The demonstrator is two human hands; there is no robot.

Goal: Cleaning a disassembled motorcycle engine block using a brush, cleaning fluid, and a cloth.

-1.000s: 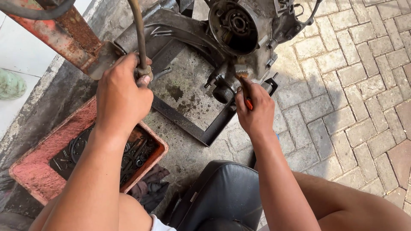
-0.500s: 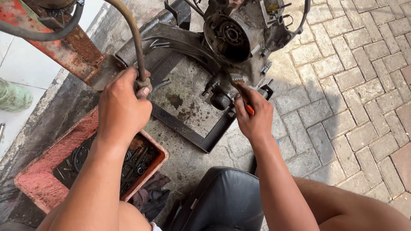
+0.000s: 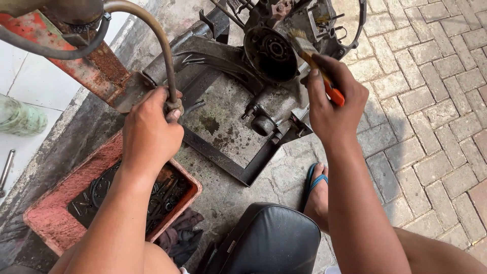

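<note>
- Paintbrush [image 3: 314,61] with orange handle, clenched in right hand [image 3: 335,109], bristles touching dirty engine casing [image 3: 284,45] near far edge of metal tray [image 3: 223,132].
- Hose nozzle [image 3: 173,105] grasped by left hand [image 3: 149,134], above tray's left edge.
- Red parts bin [image 3: 56,223] just beside, left; black seat [image 3: 269,241] below.

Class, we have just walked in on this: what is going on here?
A person cleans a grimy grey metal engine casing on the pavement. The right hand holds an orange-handled bristle brush at the casing's round opening. The left hand grips the nozzle of a curved grey hose above a red tray of dark small parts.
</note>
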